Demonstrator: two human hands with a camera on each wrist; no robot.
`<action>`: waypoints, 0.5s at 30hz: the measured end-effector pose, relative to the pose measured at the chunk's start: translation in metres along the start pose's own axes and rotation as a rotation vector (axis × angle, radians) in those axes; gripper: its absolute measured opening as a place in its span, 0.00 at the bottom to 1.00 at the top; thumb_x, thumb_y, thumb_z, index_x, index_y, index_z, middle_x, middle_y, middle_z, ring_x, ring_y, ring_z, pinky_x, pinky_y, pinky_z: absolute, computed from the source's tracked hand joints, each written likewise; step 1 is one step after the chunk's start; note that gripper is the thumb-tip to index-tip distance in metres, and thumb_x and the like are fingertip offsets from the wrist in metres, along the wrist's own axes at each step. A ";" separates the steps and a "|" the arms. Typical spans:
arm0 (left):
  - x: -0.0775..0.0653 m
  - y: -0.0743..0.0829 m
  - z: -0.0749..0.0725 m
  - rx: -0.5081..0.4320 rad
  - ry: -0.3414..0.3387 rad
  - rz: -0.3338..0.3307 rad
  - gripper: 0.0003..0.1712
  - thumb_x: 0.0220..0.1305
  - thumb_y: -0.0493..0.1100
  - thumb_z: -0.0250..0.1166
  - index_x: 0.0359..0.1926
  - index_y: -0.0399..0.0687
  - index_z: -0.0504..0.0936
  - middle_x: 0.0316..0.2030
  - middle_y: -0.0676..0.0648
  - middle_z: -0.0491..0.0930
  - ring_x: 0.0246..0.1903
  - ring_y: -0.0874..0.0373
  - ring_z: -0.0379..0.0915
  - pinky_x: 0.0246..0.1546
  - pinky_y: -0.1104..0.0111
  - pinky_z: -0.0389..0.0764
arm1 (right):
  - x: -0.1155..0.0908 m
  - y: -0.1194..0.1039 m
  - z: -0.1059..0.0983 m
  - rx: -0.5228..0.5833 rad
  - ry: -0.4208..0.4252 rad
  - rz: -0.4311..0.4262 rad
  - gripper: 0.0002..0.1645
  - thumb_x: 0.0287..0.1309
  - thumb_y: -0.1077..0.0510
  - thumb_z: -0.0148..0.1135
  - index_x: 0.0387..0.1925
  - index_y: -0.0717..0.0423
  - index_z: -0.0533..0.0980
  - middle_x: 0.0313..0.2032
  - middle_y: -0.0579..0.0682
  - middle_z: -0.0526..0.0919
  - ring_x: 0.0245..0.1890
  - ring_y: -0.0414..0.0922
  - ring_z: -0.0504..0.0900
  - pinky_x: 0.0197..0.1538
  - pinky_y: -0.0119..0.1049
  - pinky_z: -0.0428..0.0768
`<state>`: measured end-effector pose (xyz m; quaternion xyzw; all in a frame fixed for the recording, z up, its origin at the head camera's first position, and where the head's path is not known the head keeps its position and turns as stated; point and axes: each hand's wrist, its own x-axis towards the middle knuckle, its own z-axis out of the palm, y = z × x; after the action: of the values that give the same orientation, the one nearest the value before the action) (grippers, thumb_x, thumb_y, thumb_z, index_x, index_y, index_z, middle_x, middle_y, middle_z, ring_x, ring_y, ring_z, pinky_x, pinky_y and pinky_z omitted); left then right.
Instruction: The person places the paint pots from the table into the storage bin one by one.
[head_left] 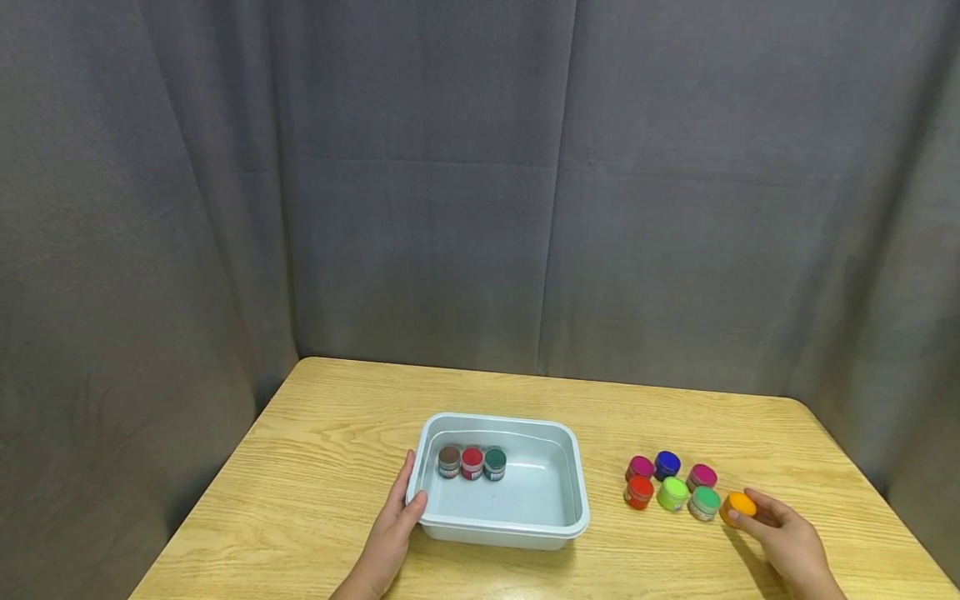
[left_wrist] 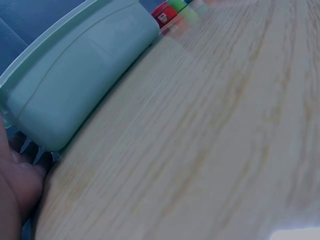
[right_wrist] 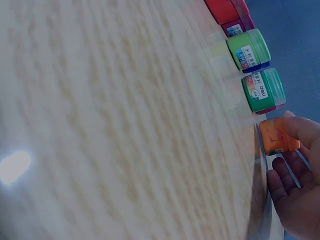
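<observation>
My left hand [head_left: 391, 522] holds the left side of a pale grey-blue plastic basin [head_left: 498, 531], thumb over the rim at the near corner and fingers along the outer wall. Inside the basin, a brown-lidded paint jar [head_left: 449, 461], a red one [head_left: 472, 462] and a dark green one [head_left: 495, 463] stand in a row by its left end. At the right, my right hand [head_left: 790, 539] pinches an orange paint jar [head_left: 738, 506] between thumb and fingers. In the right wrist view this orange jar [right_wrist: 278, 137] sits beside the green jar [right_wrist: 264, 91].
Left of the orange jar, several paint jars stand in two rows on the wooden table [head_left: 315, 467]: green [head_left: 705, 502], lime [head_left: 673, 493] and red [head_left: 639, 492] in front, magenta [head_left: 702, 477] and blue [head_left: 667, 464] among those behind. Grey curtains [head_left: 420, 208] surround the table.
</observation>
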<state>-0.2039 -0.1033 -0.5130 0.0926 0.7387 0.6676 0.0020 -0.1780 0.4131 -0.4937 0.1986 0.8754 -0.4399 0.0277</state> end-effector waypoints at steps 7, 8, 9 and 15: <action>0.000 -0.001 0.000 -0.018 -0.003 0.008 0.35 0.77 0.46 0.46 0.78 0.46 0.44 0.78 0.41 0.41 0.77 0.39 0.35 0.74 0.45 0.40 | -0.003 -0.006 -0.005 0.007 0.005 -0.005 0.55 0.59 0.34 0.62 0.72 0.66 0.56 0.66 0.67 0.69 0.35 0.16 0.67 0.42 0.21 0.76; 0.000 -0.001 0.000 -0.019 -0.003 0.008 0.36 0.77 0.46 0.46 0.78 0.46 0.45 0.78 0.41 0.41 0.77 0.40 0.35 0.74 0.45 0.40 | -0.004 -0.008 -0.006 -0.001 0.012 -0.017 0.54 0.60 0.34 0.62 0.72 0.67 0.56 0.66 0.68 0.69 0.35 0.16 0.67 0.40 0.19 0.76; 0.001 -0.001 0.000 -0.022 -0.003 0.007 0.35 0.77 0.46 0.46 0.78 0.46 0.45 0.78 0.41 0.41 0.77 0.40 0.35 0.74 0.45 0.40 | -0.005 -0.010 -0.006 -0.009 0.020 -0.030 0.54 0.60 0.34 0.61 0.72 0.67 0.56 0.66 0.69 0.68 0.34 0.15 0.67 0.40 0.18 0.77; 0.000 0.000 0.000 -0.020 -0.001 0.004 0.35 0.76 0.46 0.46 0.78 0.46 0.45 0.78 0.42 0.42 0.77 0.41 0.34 0.74 0.45 0.39 | -0.011 -0.028 -0.008 -0.011 0.037 -0.069 0.54 0.59 0.34 0.62 0.71 0.67 0.57 0.64 0.68 0.71 0.37 0.19 0.70 0.39 0.17 0.76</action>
<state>-0.2039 -0.1034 -0.5127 0.0944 0.7318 0.6750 0.0020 -0.1774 0.4009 -0.4656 0.1762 0.8845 -0.4319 -0.0028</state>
